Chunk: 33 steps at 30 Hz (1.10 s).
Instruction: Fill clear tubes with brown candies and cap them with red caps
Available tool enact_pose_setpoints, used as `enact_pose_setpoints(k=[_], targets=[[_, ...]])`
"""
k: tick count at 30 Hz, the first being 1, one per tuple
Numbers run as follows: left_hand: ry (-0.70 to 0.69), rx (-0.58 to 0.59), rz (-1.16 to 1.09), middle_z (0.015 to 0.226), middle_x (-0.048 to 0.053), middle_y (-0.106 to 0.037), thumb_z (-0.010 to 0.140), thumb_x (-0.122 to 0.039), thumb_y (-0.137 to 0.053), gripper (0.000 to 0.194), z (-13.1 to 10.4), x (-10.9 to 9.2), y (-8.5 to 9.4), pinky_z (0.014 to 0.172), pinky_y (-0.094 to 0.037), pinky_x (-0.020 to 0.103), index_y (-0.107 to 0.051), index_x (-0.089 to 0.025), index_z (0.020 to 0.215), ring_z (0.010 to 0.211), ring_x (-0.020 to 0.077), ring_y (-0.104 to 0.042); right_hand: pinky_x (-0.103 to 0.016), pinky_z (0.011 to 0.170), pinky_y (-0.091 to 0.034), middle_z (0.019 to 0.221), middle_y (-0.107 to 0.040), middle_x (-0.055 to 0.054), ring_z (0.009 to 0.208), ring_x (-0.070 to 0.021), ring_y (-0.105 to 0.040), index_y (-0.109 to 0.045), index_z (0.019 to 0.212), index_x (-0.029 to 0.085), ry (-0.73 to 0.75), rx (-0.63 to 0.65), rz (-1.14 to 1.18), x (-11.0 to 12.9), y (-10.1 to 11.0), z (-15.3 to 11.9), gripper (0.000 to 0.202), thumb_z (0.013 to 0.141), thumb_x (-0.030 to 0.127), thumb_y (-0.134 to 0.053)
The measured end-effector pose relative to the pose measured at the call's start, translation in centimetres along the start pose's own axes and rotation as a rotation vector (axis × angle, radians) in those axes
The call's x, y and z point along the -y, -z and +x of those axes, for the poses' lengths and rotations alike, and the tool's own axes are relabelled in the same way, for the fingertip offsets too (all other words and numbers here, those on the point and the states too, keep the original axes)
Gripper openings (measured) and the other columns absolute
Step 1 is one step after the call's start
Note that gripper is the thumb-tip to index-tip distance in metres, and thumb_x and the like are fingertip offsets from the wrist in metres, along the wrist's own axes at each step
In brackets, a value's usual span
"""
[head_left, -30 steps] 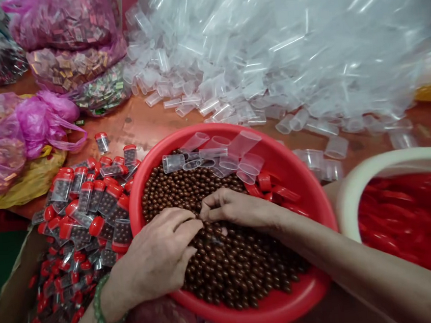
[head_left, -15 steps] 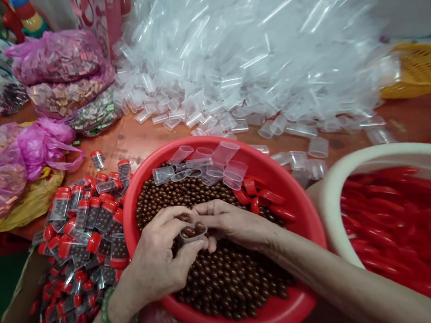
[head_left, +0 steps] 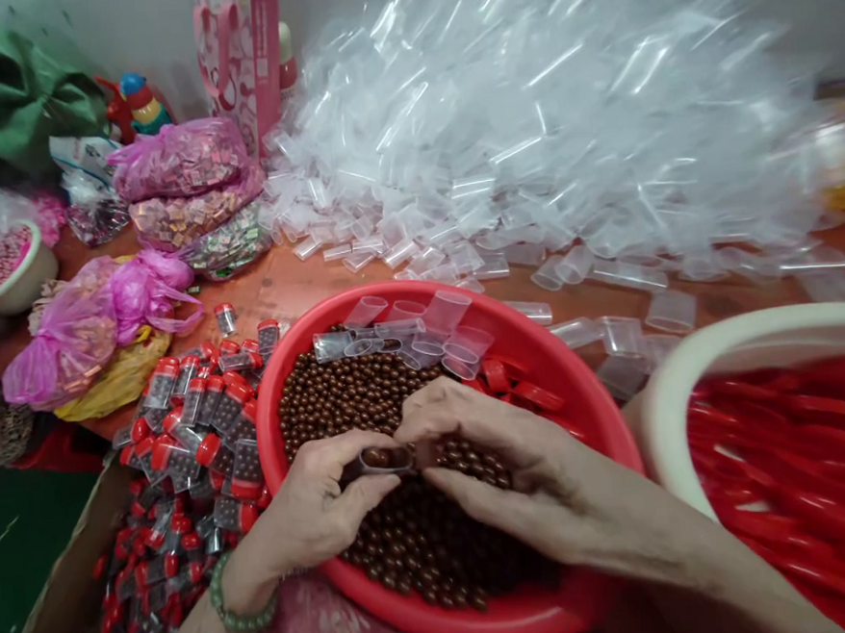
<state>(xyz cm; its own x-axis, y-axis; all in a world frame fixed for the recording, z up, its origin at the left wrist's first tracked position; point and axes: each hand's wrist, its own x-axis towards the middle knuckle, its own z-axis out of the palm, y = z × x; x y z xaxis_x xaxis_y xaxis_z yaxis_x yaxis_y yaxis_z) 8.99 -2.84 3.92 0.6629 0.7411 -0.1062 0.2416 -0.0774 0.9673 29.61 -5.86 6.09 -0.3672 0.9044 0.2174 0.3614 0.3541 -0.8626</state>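
My left hand [head_left: 320, 502], with a green bead bracelet on its wrist, grips a clear oval container [head_left: 387, 460] between thumb and fingers. Dark brown balls show in its mouth. Beside it, my right hand [head_left: 505, 455] is spread with thumb and fingers apart over the balls. Both are above a red basin [head_left: 602, 400] of brown balls [head_left: 341, 394]. Empty clear containers [head_left: 445, 313] and red caps [head_left: 536, 395] lie on the balls at the basin's far side.
Filled, red-capped containers [head_left: 178, 449] are heaped at the left. A white tub [head_left: 671, 405] of red caps stands right. Behind the basin rises a large pile of clear containers [head_left: 527, 155]. Pink bags [head_left: 180, 160] lie back left.
My right hand has moved off the container and opened, a little to the right. My left hand still holds the container. The view has shifted left, showing a bowl of pink pieces.
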Motion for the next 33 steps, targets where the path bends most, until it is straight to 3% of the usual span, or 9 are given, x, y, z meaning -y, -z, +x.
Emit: enact_pose_setpoints(k=[3,8,12,17,21,24,28,33], targets=[[0.026,0.056,-0.059,0.091,0.004,-0.068,0.092,-0.026,-0.055,0.020,-0.2,0.0,-0.4,0.079,-0.047,0.025,-0.069,-0.013,0.100,0.085,0.0165,-0.062,-0.027,0.078,-0.054,0.095,-0.061,-0.003,0.089,-0.0147,-0.059,-0.060,0.103,0.024,0.064,0.133,-0.020,0.5,0.3,0.2,0.030,0.085,0.002,-0.050],[0.058,0.050,-0.001,0.073,-0.003,-0.052,0.088,-0.021,-0.057,0.010,-0.2,0.4,-0.8,0.067,-0.038,0.022,-0.062,-0.014,0.081,0.069,0.0111,-0.046,-0.026,0.072,-0.050,0.091,-0.056,-0.001,0.082,-0.0144,-0.056,-0.058,0.096,0.022,0.052,0.253,-0.065,-0.2,0.1,0.7,0.025,0.085,0.001,-0.053],[0.088,0.063,-0.007,0.077,-0.001,-0.056,0.089,-0.025,-0.057,0.012,-0.2,0.6,-0.7,0.069,-0.039,0.023,-0.062,-0.014,0.085,0.072,0.0124,-0.048,-0.025,0.069,-0.047,0.088,-0.056,0.000,0.079,-0.0133,-0.055,-0.053,0.085,0.021,-0.021,0.265,-0.070,-0.7,-0.2,0.7,0.020,0.084,0.001,-0.057],[0.136,0.060,-0.021,0.092,0.003,-0.068,0.094,-0.027,-0.053,0.020,-0.2,0.7,-0.5,0.082,-0.045,0.025,-0.068,-0.016,0.101,0.088,0.0164,-0.060,-0.025,0.071,-0.047,0.087,-0.057,0.000,0.080,-0.0130,-0.056,-0.051,0.085,0.021,-0.117,0.168,-0.068,-0.6,-0.9,-0.3,0.020,0.087,0.001,-0.054],[0.160,0.006,0.011,0.102,0.004,-0.071,0.093,-0.024,-0.054,0.021,0.0,1.1,-0.3,0.088,-0.045,0.026,-0.068,-0.019,0.108,0.097,0.0181,-0.064,-0.024,0.068,-0.048,0.086,-0.061,0.001,0.077,-0.0129,-0.058,-0.052,0.090,0.022,-0.204,0.114,-0.116,-1.3,-1.0,-1.8,0.011,0.090,0.011,-0.057],[0.177,-0.029,-0.005,0.100,0.004,-0.072,0.093,-0.027,-0.055,0.021,0.1,1.5,-0.2,0.085,-0.047,0.026,-0.068,-0.019,0.108,0.094,0.0183,-0.065,-0.024,0.068,-0.049,0.082,-0.063,0.000,0.074,-0.0135,-0.059,-0.054,0.084,0.022,-0.304,0.057,-0.291,-2.8,-0.2,-2.8,0.009,0.092,0.018,-0.055],[0.183,-0.034,-0.068,0.094,0.004,-0.071,0.092,-0.031,-0.056,0.021,0.3,2.0,-0.2,0.080,-0.048,0.028,-0.067,-0.019,0.106,0.088,0.0189,-0.067,-0.039,0.077,-0.047,0.086,-0.063,-0.009,0.082,-0.0247,-0.058,-0.055,0.082,0.021,-0.473,-0.174,-0.568,-5.7,0.7,-2.9,0.009,0.088,0.027,-0.058],[0.141,-0.053,-0.125,0.093,0.005,-0.071,0.090,-0.033,-0.058,0.023,0.5,2.6,-0.2,0.081,-0.049,0.029,-0.067,-0.019,0.106,0.089,0.0192,-0.067,-0.039,0.075,-0.042,0.075,-0.060,-0.010,0.079,-0.0269,-0.055,-0.051,0.073,0.021,-0.565,-0.303,-0.623,-7.6,0.1,-1.7,0.010,0.079,0.018,-0.058]])
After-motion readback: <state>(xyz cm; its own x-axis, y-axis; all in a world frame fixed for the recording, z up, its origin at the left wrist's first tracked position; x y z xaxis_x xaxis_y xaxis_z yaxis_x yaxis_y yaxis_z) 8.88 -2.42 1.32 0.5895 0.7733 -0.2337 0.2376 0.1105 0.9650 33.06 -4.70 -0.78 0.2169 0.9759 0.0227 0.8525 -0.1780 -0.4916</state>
